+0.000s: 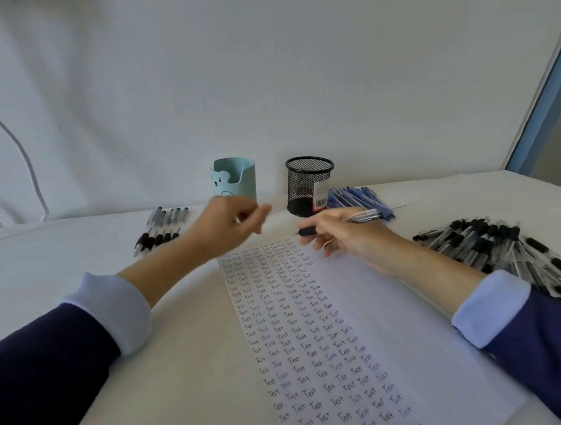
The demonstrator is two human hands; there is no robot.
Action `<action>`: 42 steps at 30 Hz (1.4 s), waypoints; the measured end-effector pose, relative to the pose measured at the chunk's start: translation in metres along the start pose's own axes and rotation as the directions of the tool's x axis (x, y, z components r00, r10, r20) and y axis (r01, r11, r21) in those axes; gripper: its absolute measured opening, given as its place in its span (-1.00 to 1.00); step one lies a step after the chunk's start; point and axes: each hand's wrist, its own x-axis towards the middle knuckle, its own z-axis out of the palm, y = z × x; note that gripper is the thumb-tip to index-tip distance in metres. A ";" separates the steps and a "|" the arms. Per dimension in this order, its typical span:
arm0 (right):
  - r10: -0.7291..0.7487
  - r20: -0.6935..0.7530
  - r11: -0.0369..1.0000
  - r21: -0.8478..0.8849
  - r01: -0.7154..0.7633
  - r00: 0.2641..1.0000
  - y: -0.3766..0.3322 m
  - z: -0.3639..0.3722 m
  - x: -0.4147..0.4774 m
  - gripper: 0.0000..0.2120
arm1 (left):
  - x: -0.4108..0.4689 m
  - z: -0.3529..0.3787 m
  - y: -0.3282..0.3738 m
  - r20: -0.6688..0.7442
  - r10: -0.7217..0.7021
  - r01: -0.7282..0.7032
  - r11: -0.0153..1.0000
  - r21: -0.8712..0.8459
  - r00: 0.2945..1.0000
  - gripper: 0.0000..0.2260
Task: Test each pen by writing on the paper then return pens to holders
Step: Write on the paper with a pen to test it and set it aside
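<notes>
The paper [390, 320] is seen to be covered over its left half with rows of the word "Test", so a large part of the writing is judged done. A pen [363, 215] is pinched in the curled fingers of the right hand [351, 238] at the paper's far edge. The left hand [228, 224] is raised and blurred beyond the far left corner, fingers curled; what it holds, if anything, cannot be told. No pens are seen in the teal holder [239, 175] or the mesh holder [308, 185] beyond the paper. Black pens [499, 251] are heaped to the right, blue pens [359, 197] beyond it, a row of pens [164, 227] to the left; the returning is judged not yet begun.
</notes>
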 end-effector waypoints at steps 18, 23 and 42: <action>-0.228 -0.181 0.956 -0.229 0.184 0.957 0.020 0.021 0.002 -0.61 | -0.006 0.037 -0.019 0.276 0.093 -0.102 0.995 0.018 0.957 -0.71; -0.234 -0.146 0.956 -0.215 0.200 0.961 0.019 0.021 0.001 -0.61 | -0.006 0.037 -0.021 0.281 0.099 -0.112 0.993 0.032 0.955 -0.68; -0.217 -0.155 0.960 -0.211 0.182 0.964 0.019 0.020 0.002 -0.62 | -0.007 0.038 -0.020 0.289 0.111 -0.122 0.992 0.019 0.951 -0.51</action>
